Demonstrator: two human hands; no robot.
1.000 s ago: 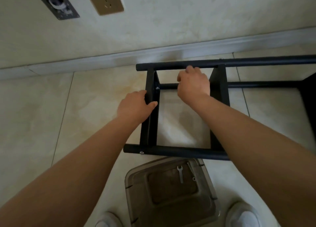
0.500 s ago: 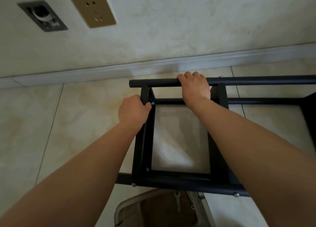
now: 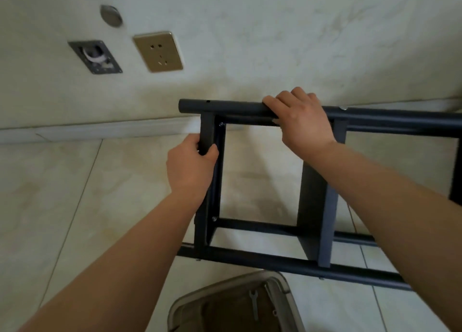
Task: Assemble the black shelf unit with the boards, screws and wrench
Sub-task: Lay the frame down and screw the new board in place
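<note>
Left grip: left hand (image 3: 191, 165) clamped around the upright black board (image 3: 208, 131) at the shelf unit's left end, thumb on its right face, fingers wrapped behind.
Right grip: right hand (image 3: 301, 121) closed over the far round tube (image 3: 225, 108), fingers curled over its top, thumb below.
Location: black shelf unit (image 3: 315, 206) held between both hands above the tiled floor (image 3: 62, 206), close to the wall (image 3: 250, 44) and its skirting.
Long axis: tubes run left to right, continuing out of view at the right edge; left tube ends open and pointing left.
Look: matte black; 2 round tubes far and near, 2 flat boards crossing between them, thinner rails inside; small silver screws (image 3: 221, 124) at the left board's corners.
Near edge: translucent brown bin lid (image 3: 225, 306) below the frame, with a small silver wrench (image 3: 253, 304) lying on it.
Wall: brass socket plate (image 3: 158, 51), grey open box (image 3: 95, 56), round metal cap (image 3: 111, 15).
</note>
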